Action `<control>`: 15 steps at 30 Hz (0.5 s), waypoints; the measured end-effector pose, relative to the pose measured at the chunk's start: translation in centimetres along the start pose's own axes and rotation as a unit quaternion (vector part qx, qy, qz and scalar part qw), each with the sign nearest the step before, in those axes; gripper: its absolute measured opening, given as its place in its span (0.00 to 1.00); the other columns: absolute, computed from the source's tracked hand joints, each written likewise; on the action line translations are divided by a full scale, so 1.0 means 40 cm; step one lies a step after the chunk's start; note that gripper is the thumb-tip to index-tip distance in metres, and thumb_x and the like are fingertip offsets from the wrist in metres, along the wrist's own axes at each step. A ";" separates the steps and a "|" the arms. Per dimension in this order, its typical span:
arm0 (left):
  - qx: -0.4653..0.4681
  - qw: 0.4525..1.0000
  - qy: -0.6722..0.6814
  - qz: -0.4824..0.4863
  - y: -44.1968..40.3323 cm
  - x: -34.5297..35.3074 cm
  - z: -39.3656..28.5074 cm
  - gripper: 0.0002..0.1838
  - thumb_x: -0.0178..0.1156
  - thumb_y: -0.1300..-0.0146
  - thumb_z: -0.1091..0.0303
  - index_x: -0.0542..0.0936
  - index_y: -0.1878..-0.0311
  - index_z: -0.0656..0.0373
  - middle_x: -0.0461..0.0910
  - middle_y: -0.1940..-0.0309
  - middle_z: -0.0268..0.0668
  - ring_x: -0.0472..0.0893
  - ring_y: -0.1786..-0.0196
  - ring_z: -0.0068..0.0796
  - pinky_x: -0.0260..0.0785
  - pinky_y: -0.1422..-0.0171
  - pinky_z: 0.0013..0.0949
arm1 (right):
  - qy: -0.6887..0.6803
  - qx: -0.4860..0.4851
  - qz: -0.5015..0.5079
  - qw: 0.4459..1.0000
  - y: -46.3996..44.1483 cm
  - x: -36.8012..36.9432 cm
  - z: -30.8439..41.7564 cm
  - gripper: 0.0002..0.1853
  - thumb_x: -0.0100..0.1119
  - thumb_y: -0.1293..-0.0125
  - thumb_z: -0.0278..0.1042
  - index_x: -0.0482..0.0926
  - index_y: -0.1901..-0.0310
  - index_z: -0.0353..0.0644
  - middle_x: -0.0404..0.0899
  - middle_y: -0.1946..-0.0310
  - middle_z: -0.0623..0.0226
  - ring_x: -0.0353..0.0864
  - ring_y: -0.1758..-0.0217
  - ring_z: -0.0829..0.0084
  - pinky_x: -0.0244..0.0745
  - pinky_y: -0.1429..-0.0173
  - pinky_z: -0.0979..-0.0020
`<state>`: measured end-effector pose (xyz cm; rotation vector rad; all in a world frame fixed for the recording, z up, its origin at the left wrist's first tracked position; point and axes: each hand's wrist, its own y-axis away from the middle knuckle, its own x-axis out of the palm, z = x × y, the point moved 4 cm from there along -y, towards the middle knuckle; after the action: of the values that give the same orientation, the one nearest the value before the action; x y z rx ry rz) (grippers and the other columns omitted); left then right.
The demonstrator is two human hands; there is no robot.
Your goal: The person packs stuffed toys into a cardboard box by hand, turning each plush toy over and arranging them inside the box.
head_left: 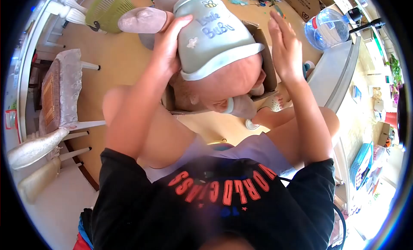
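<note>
A large bear-like figure in pale blue-green clothing (215, 30) with "Little BuBu" lettering, a bee and a flower lies over a cardboard box (267, 63) between my knees. Its tan lower part (228, 80) faces me, and a pinkish rounded limb (143, 20) sticks out at the left. My left hand (172, 41) rests against the figure's left side, thumb on the clothing, other fingers mostly hidden. My right hand (285, 50) is raised beside the figure's right side, fingers extended and holding nothing.
A green slatted basket (109, 11) stands at the upper left, near a cloth-covered stool (69, 86). On the right are a large clear water bottle (329, 30) and a grey-topped surface (333, 69). Another cardboard box (301, 5) and small items lie at the back.
</note>
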<state>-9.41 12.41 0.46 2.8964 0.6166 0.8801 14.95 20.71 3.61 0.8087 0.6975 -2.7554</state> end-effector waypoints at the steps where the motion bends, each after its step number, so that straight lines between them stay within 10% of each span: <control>1: -0.001 1.000 0.015 -0.013 0.002 0.007 0.004 0.11 0.67 0.36 0.69 0.72 0.67 0.53 0.80 0.63 0.32 0.83 0.57 0.27 0.82 0.49 0.36 | -0.001 -0.078 -0.018 0.997 -0.008 -0.010 0.020 0.23 0.50 0.23 0.43 0.76 0.39 0.32 0.78 0.39 0.44 0.75 0.33 0.47 0.65 0.26 0.57; 4: 0.014 0.999 -0.027 -0.017 0.003 0.003 0.013 0.07 0.67 0.37 0.69 0.76 0.62 0.55 0.81 0.62 0.33 0.83 0.58 0.26 0.81 0.51 0.34 | 0.023 -0.223 0.039 0.974 0.052 0.015 0.108 0.29 0.59 0.30 0.37 0.69 0.31 0.32 0.67 0.29 0.43 0.60 0.22 0.45 0.57 0.22 0.50; 5: 0.014 0.999 -0.046 -0.018 0.001 0.002 0.012 0.07 0.67 0.37 0.69 0.77 0.61 0.55 0.81 0.61 0.33 0.83 0.58 0.26 0.81 0.52 0.34 | -0.014 -0.193 0.200 0.961 0.093 0.037 0.142 0.33 0.60 0.32 0.38 0.66 0.27 0.39 0.61 0.25 0.44 0.54 0.18 0.47 0.49 0.18 0.55; 8: 0.057 0.996 -0.061 0.008 -0.021 -0.033 0.008 0.07 0.66 0.38 0.70 0.78 0.60 0.57 0.82 0.63 0.34 0.83 0.61 0.23 0.79 0.56 0.30 | -0.078 -0.325 0.220 0.916 0.202 0.080 0.196 0.25 0.70 0.44 0.34 0.79 0.44 0.39 0.74 0.33 0.48 0.67 0.24 0.50 0.50 0.21 0.36; 11: 0.088 0.994 -0.067 0.018 -0.019 -0.028 0.001 0.06 0.66 0.37 0.70 0.77 0.63 0.57 0.82 0.63 0.34 0.82 0.63 0.22 0.79 0.58 0.29 | -0.160 -0.374 0.316 0.857 0.239 0.055 0.229 0.08 0.66 0.41 0.30 0.84 0.62 0.38 0.87 0.57 0.58 0.81 0.38 0.57 0.64 0.24 0.49; 15: 0.062 0.995 -0.081 0.013 0.013 0.010 -0.017 0.07 0.66 0.37 0.69 0.76 0.65 0.55 0.81 0.65 0.32 0.81 0.64 0.21 0.79 0.59 0.29 | -0.248 -0.219 0.433 0.839 0.238 0.024 0.241 0.06 0.66 0.41 0.27 0.84 0.62 0.37 0.86 0.64 0.61 0.85 0.52 0.57 0.69 0.29 0.56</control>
<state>-9.27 12.05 1.33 3.0524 0.6406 0.6203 12.55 7.66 6.53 0.1847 0.6015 -1.7500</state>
